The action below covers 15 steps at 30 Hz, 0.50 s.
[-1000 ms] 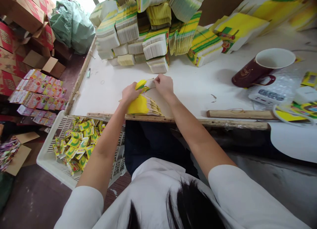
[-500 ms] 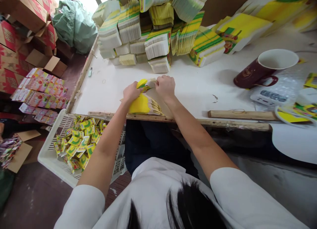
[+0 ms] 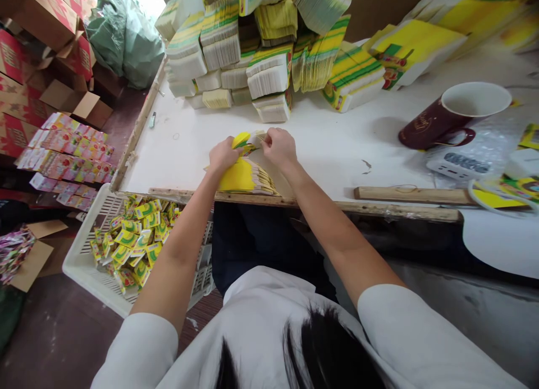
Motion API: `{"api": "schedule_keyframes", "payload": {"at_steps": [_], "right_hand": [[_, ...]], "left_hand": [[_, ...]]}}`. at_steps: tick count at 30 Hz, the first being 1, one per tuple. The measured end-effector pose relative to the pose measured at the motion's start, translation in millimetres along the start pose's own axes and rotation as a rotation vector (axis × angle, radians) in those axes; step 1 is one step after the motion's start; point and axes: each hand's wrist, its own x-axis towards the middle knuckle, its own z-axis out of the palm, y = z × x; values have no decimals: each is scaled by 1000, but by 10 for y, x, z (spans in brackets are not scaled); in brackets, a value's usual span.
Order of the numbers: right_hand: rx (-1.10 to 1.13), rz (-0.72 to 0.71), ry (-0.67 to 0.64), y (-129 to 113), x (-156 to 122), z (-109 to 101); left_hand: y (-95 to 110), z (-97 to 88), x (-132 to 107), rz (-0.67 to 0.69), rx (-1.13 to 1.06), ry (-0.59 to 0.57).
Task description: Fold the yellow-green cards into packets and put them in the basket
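Observation:
A curled yellow-and-green printed paper carton (image 3: 243, 141) spans the short gap between my two hands, its pale end on the right. My left hand (image 3: 223, 155) is closed on its left side, thumb pointing inward. At the right end, my right hand (image 3: 279, 146) pinches the carton between thumb and curled fingers. Just below them a fanned stack of flat yellow cartons (image 3: 236, 177) lies at the table's front edge. My right wrist is beside the stack's right side. The exact fingertip contact is partly hidden.
Bundles of folded cartons (image 3: 269, 80) are piled at the back of the white table (image 3: 168, 153). A maroon mug (image 3: 425, 125) and a wooden strip (image 3: 412, 195) lie right. A white crate (image 3: 80, 260) of small yellow packs stands below left, near cardboard boxes (image 3: 42, 13).
My hands stay almost in place on the carton, with the right fingers shifting very slightly. The whole view has moved a little.

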Motion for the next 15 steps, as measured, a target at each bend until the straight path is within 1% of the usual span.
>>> {"api": "schedule_keyframes", "payload": {"at_steps": [4, 8, 11, 13, 15], "right_hand": [[124, 16, 5, 46, 18, 1], [233, 33, -25, 57, 22, 24], [234, 21, -11, 79, 34, 50], [203, 3, 7, 93, 49, 60], [146, -15, -7, 89, 67, 58]], "left_hand": [[-4, 1, 1, 4, -1, 2], [-2, -2, -5, 3, -6, -3], [-1, -2, -8, 2, -17, -6], [-1, 0, -8, 7, -22, -3], [-1, 3, -8, 15, -21, 1]]}}
